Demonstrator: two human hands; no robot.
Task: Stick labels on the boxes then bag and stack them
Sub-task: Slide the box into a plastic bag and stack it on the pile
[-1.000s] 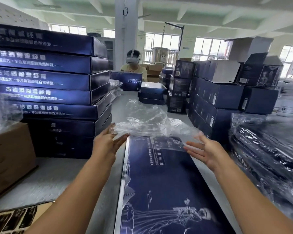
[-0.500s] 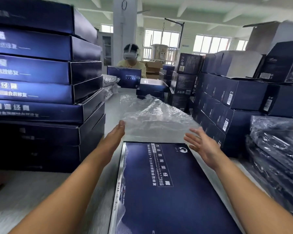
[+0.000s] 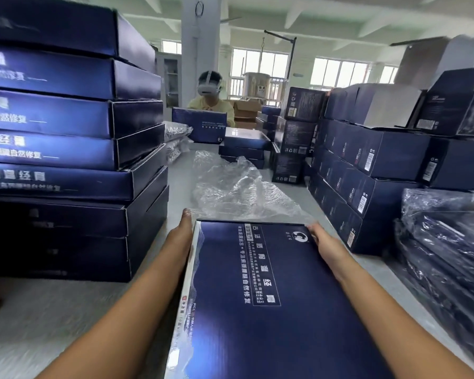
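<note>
Head view: left hand and right hand, fingers straight, press opposite sides of the navy box. Clear bag lies crumpled on the table beyond.

Level: bright, even daylight throughout.
Source: windows at 12 to 1 o'clock, blown to white.
Glare: pale sheen on the top of the box at 6 o'clock; white glints on the plastic bag at centre and on the wrapped stack at 3 o'clock.
Shadows: soft; lower faces of the stacked boxes at 9 o'clock are near black.
Blur: table at 7 to 8 o'clock streaked; print at 9 o'clock smeared; centre sharp.
Distortion: wide-angle; box edges bow outward at 3 and 9 o'clock.
</note>
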